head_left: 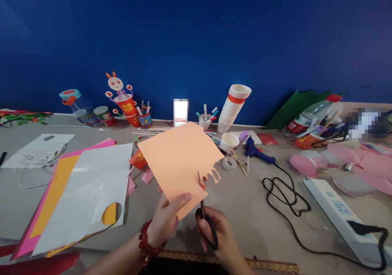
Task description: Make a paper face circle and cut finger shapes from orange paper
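Observation:
My left hand (170,213) grips a sheet of orange paper (180,156) by its lower edge, with the thumb lying on top. The sheet is held above the table, and its right edge is cut into jagged, curved notches. In my right hand (220,230) is a pair of scissors (202,203) with black handles, my fingers through the loops. One blade shows over the paper at a notch on the lower right; the other blade is mostly hidden. A red bead bracelet (145,240) circles my left wrist.
Coloured and white sheets (92,185) lie at left. Behind the paper stand a stack of paper cups (231,107), a marker cup (206,121) and a rabbit figure on a red cup (125,105). At right are a blue glue gun (259,152), its loose black cord, and a power strip (339,213).

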A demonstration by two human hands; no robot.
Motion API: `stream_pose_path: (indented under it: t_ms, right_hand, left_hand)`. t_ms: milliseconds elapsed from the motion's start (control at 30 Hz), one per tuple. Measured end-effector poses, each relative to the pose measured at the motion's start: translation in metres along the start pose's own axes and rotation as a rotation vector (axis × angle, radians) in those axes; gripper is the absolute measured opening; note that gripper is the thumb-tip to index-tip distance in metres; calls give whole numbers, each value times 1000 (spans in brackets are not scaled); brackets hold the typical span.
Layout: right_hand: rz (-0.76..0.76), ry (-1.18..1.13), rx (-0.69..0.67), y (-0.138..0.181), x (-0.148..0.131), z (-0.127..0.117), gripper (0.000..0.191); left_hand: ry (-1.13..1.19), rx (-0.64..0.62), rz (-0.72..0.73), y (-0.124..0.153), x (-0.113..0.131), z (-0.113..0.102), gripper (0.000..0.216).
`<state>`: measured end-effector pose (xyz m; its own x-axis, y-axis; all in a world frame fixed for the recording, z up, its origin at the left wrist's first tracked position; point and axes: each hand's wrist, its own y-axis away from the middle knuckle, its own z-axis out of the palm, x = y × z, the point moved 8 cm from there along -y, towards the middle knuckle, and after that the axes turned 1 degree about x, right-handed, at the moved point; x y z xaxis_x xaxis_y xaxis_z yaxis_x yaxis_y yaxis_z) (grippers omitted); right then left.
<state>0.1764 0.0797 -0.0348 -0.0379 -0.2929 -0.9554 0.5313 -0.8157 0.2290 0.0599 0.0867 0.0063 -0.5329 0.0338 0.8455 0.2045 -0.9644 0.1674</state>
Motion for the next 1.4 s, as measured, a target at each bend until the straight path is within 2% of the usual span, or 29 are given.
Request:
stream_pose_path:
  t_ms: [267,567,733,933,1100,1233,1400]
  right_hand:
    - [7,10,83,1,2,-5,62]
    - [14,23,123,0,6,-6,61]
    - [26,29,144,-3,10,-7,61]
    - [56,46,165,-3,16,-9,63]
    - [84,32,134,-5,16,-9,61]
    - [151,-29,48,-4,16,-5,58]
    - [258,-57,-49,13,26,-8,56]
  left_hand:
    - [100,45,-29,0,-5,11,33]
    - [65,134,-17,1,-16,5,20]
    - [4,187,-32,-1,-18,5,25]
    - [200,277,-138,0,-32,2,26]
    - [217,196,-179,-6,-39,3,17]
    - [271,105,-217,-13,-42,7,16]
    - [380,26,-202,-20,-33,15,19]
